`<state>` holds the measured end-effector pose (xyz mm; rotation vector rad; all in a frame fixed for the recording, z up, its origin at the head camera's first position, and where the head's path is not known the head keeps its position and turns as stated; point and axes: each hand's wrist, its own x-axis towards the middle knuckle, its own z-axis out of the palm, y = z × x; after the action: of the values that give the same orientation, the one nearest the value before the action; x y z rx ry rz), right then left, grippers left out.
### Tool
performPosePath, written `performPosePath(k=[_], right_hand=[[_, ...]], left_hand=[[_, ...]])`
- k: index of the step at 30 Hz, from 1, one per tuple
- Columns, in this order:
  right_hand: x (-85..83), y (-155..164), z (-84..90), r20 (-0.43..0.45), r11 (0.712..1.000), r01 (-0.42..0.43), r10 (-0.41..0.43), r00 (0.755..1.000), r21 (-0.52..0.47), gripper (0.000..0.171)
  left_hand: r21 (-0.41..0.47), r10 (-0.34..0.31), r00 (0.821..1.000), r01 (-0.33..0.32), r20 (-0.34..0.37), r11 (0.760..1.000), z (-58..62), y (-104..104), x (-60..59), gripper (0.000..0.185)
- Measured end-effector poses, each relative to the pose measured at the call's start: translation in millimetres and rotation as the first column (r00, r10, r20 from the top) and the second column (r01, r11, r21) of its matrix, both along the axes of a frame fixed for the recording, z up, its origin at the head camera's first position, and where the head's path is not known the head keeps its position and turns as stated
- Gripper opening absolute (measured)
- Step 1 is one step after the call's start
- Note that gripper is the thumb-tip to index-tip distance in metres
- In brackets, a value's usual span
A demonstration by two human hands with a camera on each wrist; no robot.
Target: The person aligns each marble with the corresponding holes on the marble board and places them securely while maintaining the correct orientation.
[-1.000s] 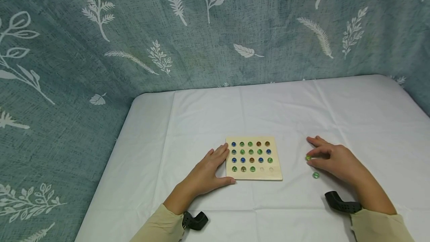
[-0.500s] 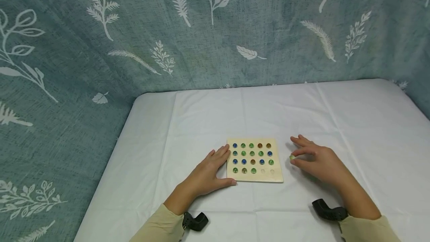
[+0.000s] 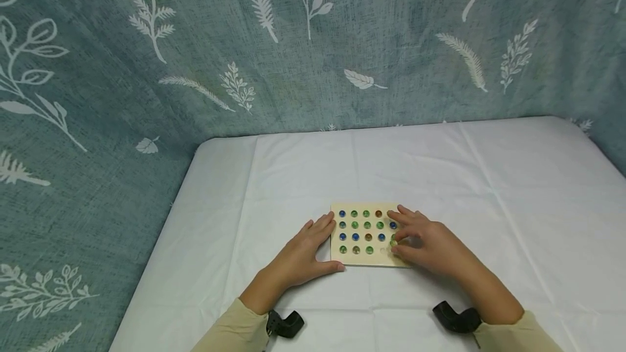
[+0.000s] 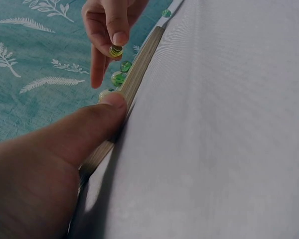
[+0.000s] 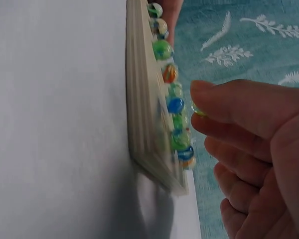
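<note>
My left hand lies at the left side of a pale wooden board, fingers along its left edge and thumb at the front edge. Rows of glass marbles in green, blue and amber sit in the board's hollows. Between thumb and index finger, my right hand pinches a yellow-green marble over the board's front right part. Both wrist views show this marble held above the board's surface. Beyond the board in the left wrist view, a green marble rests on the cloth; the right arm covers that spot in the head view.
A white cloth covers the table, with light creases. Behind and to the left hangs a teal curtain with white leaf prints. A black wrist mount sits on the left wrist, another mount on the right.
My right hand has moved left from the cloth on the right, carrying the yellow-green marble over the board. The green marble there is now covered by the arm in the head view. My left hand stays put.
</note>
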<state>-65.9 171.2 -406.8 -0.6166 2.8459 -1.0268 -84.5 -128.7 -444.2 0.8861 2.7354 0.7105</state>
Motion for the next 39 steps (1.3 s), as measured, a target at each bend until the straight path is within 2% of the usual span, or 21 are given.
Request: performPosePath(k=[13, 19, 39], right_hand=[[1.6, -16, -7.1, -0.024, 0.998, -0.043, 0.044, 0.999, 0.054, 0.006], [3.0, -18, -7.3, -0.019, 0.997, -0.052, 0.053, 0.998, 0.061, 0.01], [3.7, -18, -6.1, -0.015, 0.996, -0.044, 0.045, 0.999, 0.075, 0.01]], left_hand=[[-0.008, 0.004, 1.0, -0.004, 0.003, 1.0, -0.7, 0, 0.2, 0.098], [-0.003, 0.003, 1.0, -0.003, 0.0, 1.0, -0.2, 0, 0.5, 0.098], [0.005, -0.003, 1.0, 0.003, 0.004, 1.0, 0.1, 0, 0.2, 0.098]])
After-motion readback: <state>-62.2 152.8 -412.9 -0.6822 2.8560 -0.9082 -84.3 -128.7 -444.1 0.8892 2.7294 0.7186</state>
